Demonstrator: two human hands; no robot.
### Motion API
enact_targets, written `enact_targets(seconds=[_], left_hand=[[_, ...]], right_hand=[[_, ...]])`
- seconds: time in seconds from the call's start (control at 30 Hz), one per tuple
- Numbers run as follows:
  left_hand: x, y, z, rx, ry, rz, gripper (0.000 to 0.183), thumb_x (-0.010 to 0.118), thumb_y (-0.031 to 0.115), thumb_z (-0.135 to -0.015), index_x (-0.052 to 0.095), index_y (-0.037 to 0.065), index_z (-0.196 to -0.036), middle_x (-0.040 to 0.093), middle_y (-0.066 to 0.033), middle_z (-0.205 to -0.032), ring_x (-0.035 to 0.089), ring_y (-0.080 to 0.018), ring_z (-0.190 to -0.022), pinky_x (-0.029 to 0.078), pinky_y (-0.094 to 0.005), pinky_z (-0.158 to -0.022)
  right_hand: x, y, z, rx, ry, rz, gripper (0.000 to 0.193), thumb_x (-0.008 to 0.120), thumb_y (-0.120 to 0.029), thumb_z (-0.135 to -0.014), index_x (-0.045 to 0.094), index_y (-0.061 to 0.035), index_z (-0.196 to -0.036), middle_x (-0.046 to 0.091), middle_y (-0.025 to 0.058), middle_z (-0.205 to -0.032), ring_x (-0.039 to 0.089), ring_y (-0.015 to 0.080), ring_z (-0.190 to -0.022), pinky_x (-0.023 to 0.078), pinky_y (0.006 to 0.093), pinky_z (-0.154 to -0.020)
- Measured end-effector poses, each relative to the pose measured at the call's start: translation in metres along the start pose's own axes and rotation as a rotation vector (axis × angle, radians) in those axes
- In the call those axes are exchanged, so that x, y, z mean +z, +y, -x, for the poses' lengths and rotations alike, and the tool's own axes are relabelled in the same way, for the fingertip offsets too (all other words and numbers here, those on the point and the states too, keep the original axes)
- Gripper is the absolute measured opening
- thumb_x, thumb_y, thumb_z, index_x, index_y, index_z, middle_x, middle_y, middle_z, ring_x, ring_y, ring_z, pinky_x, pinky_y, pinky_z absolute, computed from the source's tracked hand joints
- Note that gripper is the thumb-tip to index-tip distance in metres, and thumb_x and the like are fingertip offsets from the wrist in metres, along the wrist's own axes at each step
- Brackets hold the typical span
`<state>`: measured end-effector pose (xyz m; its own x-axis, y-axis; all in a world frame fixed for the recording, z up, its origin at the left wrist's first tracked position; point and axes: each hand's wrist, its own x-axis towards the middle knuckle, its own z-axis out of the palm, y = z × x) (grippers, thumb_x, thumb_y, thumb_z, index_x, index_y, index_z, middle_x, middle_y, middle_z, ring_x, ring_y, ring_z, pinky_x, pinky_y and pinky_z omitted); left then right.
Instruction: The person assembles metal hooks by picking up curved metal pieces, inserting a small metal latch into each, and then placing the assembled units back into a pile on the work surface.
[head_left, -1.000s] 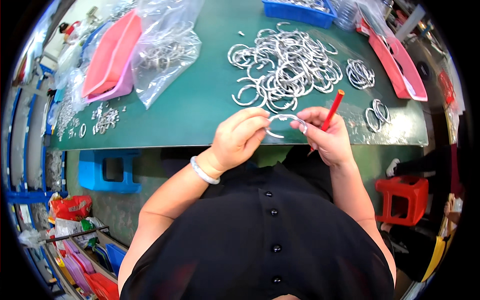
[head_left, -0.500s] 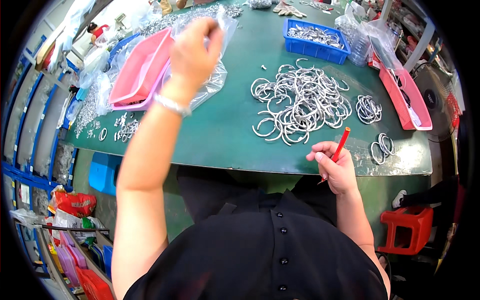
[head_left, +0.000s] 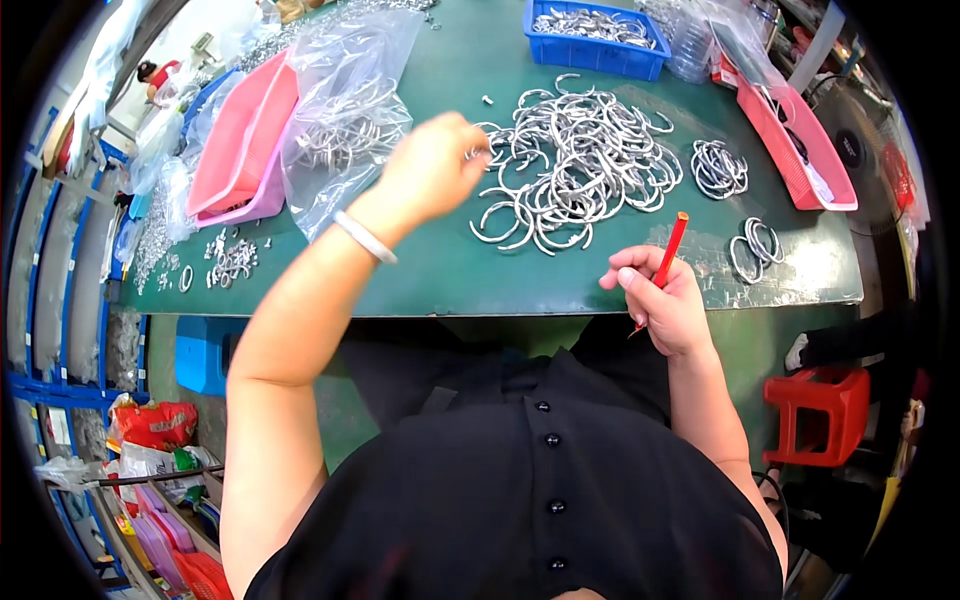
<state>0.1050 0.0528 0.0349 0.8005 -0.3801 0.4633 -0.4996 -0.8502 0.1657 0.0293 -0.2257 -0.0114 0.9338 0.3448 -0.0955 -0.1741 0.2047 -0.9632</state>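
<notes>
Beside the ring pile [head_left: 590, 165], what is held by the left hand [head_left: 435, 165] cannot be told; on its near side, a red pencil [head_left: 675, 240] is clasped by the right hand [head_left: 667, 303]; rings are best eased out singly.

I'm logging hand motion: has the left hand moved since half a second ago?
Yes: against the blue bin, the left hand has moved right and lower in view, from over the clear bag toward the ring pile.
</notes>
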Motion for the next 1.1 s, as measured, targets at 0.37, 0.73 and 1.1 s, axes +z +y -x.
enact_targets(seconds=[0.37, 0.73, 1.1], left_hand=[[0.025, 0.03, 0.038, -0.285, -0.12, 0.099, 0.016, 0.064, 0.016, -0.071, 0.06, 0.004, -0.08, 0.053, -0.008, -0.078, 0.054, -0.0213, -0.066, 0.044, -0.0314, -0.061], [0.02, 0.044, 0.048, -0.268, -0.22, 0.317, 0.015, 0.066, 0.017, -0.068, 0.059, 0.006, -0.074, 0.052, -0.0074, -0.073, 0.054, -0.0247, -0.069, 0.044, -0.0338, -0.06], [0.035, 0.053, 0.049, -0.052, 0.09, 0.255, 0.006, 0.063, 0.006, -0.071, 0.059, 0.003, -0.074, 0.052, -0.0076, -0.069, 0.054, -0.0246, -0.062, 0.043, -0.0322, -0.055]], right_hand=[[0.002, 0.002, -0.001, 0.025, -0.023, 0.027, 0.015, 0.053, -0.007, -0.081, 0.056, -0.0002, -0.094, 0.061, 0.0084, -0.078, 0.038, 0.0018, -0.043, 0.032, 0.0162, -0.039], [0.004, 0.004, -0.002, 0.029, -0.031, 0.04, 0.015, 0.054, -0.007, -0.081, 0.056, 0.0008, -0.094, 0.061, 0.0085, -0.078, 0.038, 0.0023, -0.044, 0.032, 0.0165, -0.04], [0.002, 0.003, 0.001, 0.027, -0.032, 0.047, 0.015, 0.054, -0.007, -0.081, 0.056, 0.0008, -0.093, 0.061, 0.0085, -0.077, 0.039, 0.0025, -0.044, 0.033, 0.0171, -0.04]])
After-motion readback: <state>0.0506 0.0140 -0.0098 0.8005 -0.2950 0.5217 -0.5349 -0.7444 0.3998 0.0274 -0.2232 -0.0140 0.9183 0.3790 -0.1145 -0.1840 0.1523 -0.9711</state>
